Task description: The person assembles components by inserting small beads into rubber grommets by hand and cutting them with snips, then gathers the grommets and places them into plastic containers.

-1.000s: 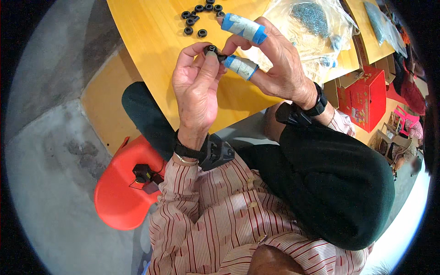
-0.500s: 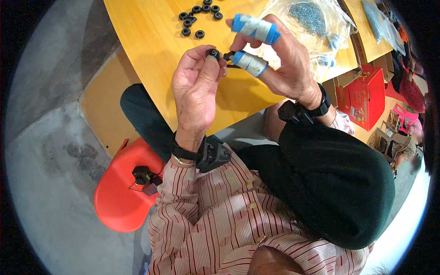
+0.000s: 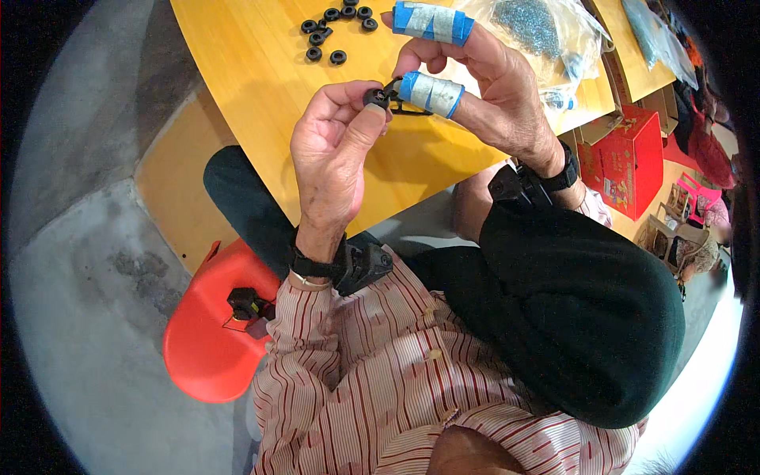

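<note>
A small round black piece (image 3: 376, 98) is held up over the near edge of the yellow table (image 3: 261, 119), at the centre of the work. The left hand (image 3: 331, 150), at its seven o'clock, is clamped on it, thumb on the near side and bent fingers behind. The right hand (image 3: 507, 107), at three o'clock, has its thumb and a bent finger closed on a small black part (image 3: 391, 86) just beside the round piece at one o'clock; whether the two parts touch is hard to tell. Blue-and-white tape (image 3: 431, 93) wraps that thumb, and another raised finger is wrapped likewise. At four o'clock a thin black strip (image 3: 412, 112) shows below the thumb; I cannot tell what it joins.

Further out, at eleven o'clock, black rings (image 3: 314, 54) lie in a loose cluster on the table. Toward two o'clock sits a clear plastic bag (image 3: 590, 39) with bluish contents (image 3: 530, 28). Between three and four stands a red box (image 3: 625, 162), beyond the table's edge. Well apart at seven o'clock, a red chair (image 3: 214, 340) carries a black device (image 3: 245, 302).
</note>
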Motion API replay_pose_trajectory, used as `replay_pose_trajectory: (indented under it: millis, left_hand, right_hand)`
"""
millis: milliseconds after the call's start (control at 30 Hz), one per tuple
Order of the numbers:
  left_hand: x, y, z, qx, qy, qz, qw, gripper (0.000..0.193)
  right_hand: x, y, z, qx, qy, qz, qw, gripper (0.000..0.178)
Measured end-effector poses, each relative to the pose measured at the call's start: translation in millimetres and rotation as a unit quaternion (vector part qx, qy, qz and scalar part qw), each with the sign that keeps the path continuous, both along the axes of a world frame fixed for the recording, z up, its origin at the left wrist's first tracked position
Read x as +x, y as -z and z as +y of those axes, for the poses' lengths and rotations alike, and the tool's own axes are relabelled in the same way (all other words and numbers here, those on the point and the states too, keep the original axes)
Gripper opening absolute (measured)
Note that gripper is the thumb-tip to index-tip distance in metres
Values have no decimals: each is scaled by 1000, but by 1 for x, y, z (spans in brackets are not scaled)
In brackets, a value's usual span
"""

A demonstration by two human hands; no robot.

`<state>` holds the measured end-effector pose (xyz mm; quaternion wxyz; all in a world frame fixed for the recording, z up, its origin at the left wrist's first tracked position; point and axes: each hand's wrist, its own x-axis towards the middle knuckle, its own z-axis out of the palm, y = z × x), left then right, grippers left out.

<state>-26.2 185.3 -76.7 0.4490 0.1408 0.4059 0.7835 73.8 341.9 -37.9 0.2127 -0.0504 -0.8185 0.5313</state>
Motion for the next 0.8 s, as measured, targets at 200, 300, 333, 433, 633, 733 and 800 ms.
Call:
replay_pose_trajectory:
  millis: [200, 300, 333, 433, 633, 733, 800]
  left_hand:
    - [-4, 3, -2, -7, 4, 52, 999, 28]
    - [-6, 4, -3, -5, 12, 64, 998, 27]
    - [-5, 4, -3, -6, 11, 64, 998, 27]
    - [-4, 0, -2, -33, -1, 64, 997, 24]
    - [-3, -1, -2, -43, -7, 106, 993, 24]
    - [-2, -3, -1, -46, -10, 120, 992, 23]
    - [-3, -4, -1, -47, -11, 132, 990, 23]
  right_hand:
    - [-1, -9, -3, 95, 31, -29, 995, 47]
    - [-2, -12, -3, 117, 35, -29, 992, 47]
    - [-3, -11, -3, 125, 35, -28, 991, 47]
    - [-4, -11, -4, 131, 31, -25, 991, 47]
    - [-5, -10, -5, 158, 24, -5, 987, 46]
    - [-5, -13, -4, 169, 24, -5, 985, 47]
    - [-5, -12, -5, 169, 25, -8, 985, 47]
